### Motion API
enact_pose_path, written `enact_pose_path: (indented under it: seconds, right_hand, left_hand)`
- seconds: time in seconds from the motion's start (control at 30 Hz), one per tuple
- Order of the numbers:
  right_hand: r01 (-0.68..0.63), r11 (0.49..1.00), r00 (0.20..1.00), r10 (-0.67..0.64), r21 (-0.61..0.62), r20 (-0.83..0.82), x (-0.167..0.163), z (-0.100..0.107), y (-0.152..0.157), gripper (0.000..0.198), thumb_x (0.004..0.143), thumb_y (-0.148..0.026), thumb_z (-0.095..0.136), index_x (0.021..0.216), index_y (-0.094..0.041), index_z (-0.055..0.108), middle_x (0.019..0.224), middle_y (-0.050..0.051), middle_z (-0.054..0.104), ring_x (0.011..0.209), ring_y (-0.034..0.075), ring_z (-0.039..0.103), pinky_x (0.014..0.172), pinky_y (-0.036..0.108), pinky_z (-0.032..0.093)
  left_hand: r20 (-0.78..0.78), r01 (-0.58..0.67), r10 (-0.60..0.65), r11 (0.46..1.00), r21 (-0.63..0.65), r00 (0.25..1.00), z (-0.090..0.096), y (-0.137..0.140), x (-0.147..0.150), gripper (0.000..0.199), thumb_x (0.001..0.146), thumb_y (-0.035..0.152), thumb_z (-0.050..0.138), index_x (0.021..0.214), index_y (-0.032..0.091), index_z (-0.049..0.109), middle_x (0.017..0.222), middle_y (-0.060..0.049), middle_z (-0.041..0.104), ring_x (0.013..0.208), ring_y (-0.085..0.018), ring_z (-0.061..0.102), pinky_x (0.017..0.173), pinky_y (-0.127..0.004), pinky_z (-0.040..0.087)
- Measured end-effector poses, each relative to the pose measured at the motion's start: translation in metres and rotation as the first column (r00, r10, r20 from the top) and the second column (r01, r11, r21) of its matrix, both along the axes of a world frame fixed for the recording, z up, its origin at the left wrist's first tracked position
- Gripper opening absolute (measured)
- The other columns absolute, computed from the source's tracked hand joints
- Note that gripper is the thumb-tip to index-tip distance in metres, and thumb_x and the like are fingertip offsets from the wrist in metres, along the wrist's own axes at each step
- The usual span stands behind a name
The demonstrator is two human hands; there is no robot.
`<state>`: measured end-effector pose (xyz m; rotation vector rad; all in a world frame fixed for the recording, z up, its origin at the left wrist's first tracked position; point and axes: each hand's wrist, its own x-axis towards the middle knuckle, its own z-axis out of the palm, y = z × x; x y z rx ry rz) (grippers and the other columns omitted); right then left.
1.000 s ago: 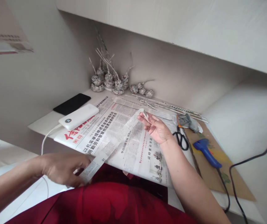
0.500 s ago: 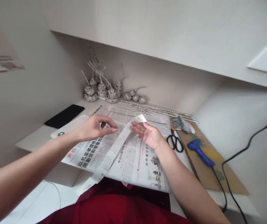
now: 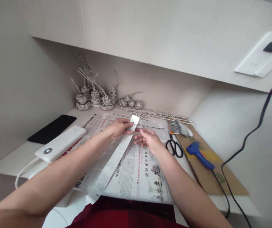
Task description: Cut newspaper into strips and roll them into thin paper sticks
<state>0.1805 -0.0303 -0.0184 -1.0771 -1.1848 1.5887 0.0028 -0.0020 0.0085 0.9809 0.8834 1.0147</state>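
A long strip of newspaper (image 3: 118,155) runs slantwise from the front edge of the table up to my hands. My left hand (image 3: 119,129) pinches it close to its far end, thumb on top, and the pale tip sticks out beyond the fingers. Just right of the strip is my right hand (image 3: 148,140), palm turned inward, with its fingers loosely curled and apart. Its fingertips come close to the strip's edge; whether they touch it I cannot tell. Under both hands lie spread newspaper sheets (image 3: 131,177).
Woven paper gourds (image 3: 95,97) and small paper balls (image 3: 131,104) stand at the back, before thin paper sticks (image 3: 150,113). Leftward are a black phone (image 3: 52,128) and a white power bank (image 3: 61,144). Rightward, black scissors (image 3: 174,148) and a blue glue gun (image 3: 200,155) on cardboard (image 3: 230,186).
My left hand has moved right and taken hold of the strip's far end. My right hand has let go of that end. The view has shifted, showing more of the power bank.
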Motion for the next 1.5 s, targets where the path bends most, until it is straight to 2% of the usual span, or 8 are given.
enact_pose_path:
  seconds: [0.17, 0.53, 0.8, 0.9, 1.0, 1.1, 1.23, 1.5]
  right_hand:
    - [0.213, 0.967, 0.968, -0.228, 0.139, 0.107, 0.014, -0.009, 0.017, 0.036, 0.072, -0.047, 0.07, 0.09, -0.015, 0.071, 0.06, -0.002, 0.057, 0.045, 0.008, 0.051, 0.034, 0.016, 0.033]
    - [0.068, 0.985, 0.992, -0.084, 0.16, 0.096, 0.005, -0.02, 0.014, 0.035, 0.068, -0.044, 0.074, 0.091, -0.017, 0.075, 0.057, -0.002, 0.059, 0.05, 0.008, 0.047, 0.042, 0.019, 0.031]
    - [0.158, 0.939, 0.939, -0.239, 0.306, 0.248, 0.001, -0.02, 0.012, 0.031, 0.074, -0.048, 0.067, 0.073, -0.017, 0.07, 0.055, -0.002, 0.058, 0.047, 0.01, 0.049, 0.045, 0.022, 0.037]
    - [0.196, 0.88, 0.746, -0.42, 0.432, 0.517, 0.029, -0.007, 0.022, 0.041, 0.086, -0.053, 0.051, 0.084, -0.018, 0.071, 0.069, 0.002, 0.067, 0.056, 0.014, 0.058, 0.053, 0.025, 0.044]
    - [0.206, 0.77, 0.261, -0.638, 0.604, 0.724, 0.075, 0.012, 0.036, 0.033, 0.092, -0.036, 0.044, 0.107, -0.017, 0.068, 0.102, 0.01, 0.07, 0.094, 0.021, 0.064, 0.081, 0.029, 0.047]
    - [0.328, 0.77, -0.201, -0.509, 0.547, 0.837, 0.115, 0.026, 0.051, 0.057, 0.085, -0.046, 0.054, 0.124, -0.005, 0.055, 0.124, 0.024, 0.058, 0.109, 0.03, 0.06, 0.087, 0.034, 0.046]
    - [0.327, 0.879, -0.299, -0.253, 0.348, 0.92, 0.136, 0.023, 0.069, 0.053, 0.085, -0.047, 0.054, 0.113, -0.004, 0.064, 0.114, 0.026, 0.064, 0.108, 0.032, 0.061, 0.085, 0.034, 0.048]
    - [0.234, 0.901, -0.364, -0.267, 0.365, 0.892, 0.153, 0.012, 0.088, 0.036, 0.084, -0.016, 0.047, 0.116, -0.017, 0.064, 0.111, 0.017, 0.068, 0.105, 0.027, 0.064, 0.082, 0.033, 0.048]
  left_hand:
    - [0.096, 0.048, -0.038, 0.993, -0.105, 0.995, -0.019, 0.002, 0.007, 0.004, 0.079, 0.008, 0.067, 0.076, 0.008, 0.065, 0.077, -0.007, 0.068, 0.076, -0.015, 0.069, 0.075, -0.021, 0.057]
    - [-0.069, 0.241, -0.241, 0.97, -0.008, 0.968, -0.041, -0.009, 0.008, 0.03, 0.077, 0.034, 0.072, 0.097, 0.012, 0.069, 0.084, -0.007, 0.069, 0.065, -0.011, 0.064, 0.059, -0.02, 0.054]
    - [-0.17, 0.287, -0.27, 0.954, 0.088, 0.948, -0.04, -0.012, 0.011, 0.031, 0.076, 0.041, 0.07, 0.088, 0.012, 0.069, 0.074, -0.004, 0.066, 0.065, -0.012, 0.061, 0.06, -0.022, 0.052]
    - [-0.168, 0.198, -0.186, 0.979, 0.055, 0.968, -0.037, -0.01, 0.009, 0.033, 0.073, 0.041, 0.073, 0.088, 0.012, 0.067, 0.071, -0.004, 0.066, 0.062, -0.013, 0.062, 0.06, -0.024, 0.052]
    - [-0.148, 0.115, -0.106, 0.992, 0.053, 0.983, -0.036, -0.007, 0.007, 0.036, 0.07, 0.041, 0.075, 0.088, 0.011, 0.066, 0.071, -0.004, 0.067, 0.061, -0.013, 0.062, 0.059, -0.025, 0.052]
    - [-0.142, 0.087, -0.077, 0.994, 0.063, 0.987, -0.035, -0.006, 0.006, 0.036, 0.069, 0.041, 0.075, 0.087, 0.011, 0.066, 0.071, -0.004, 0.067, 0.061, -0.013, 0.063, 0.059, -0.025, 0.052]
    - [-0.145, 0.092, -0.082, 0.994, 0.063, 0.986, -0.035, -0.007, 0.007, 0.033, 0.07, 0.039, 0.075, 0.086, 0.011, 0.066, 0.07, -0.005, 0.067, 0.061, -0.013, 0.063, 0.059, -0.025, 0.052]
    - [-0.13, 0.08, -0.068, 0.993, 0.09, 0.989, -0.033, -0.007, 0.007, 0.031, 0.072, 0.039, 0.074, 0.083, 0.012, 0.066, 0.068, -0.005, 0.066, 0.059, -0.014, 0.062, 0.056, -0.025, 0.051]
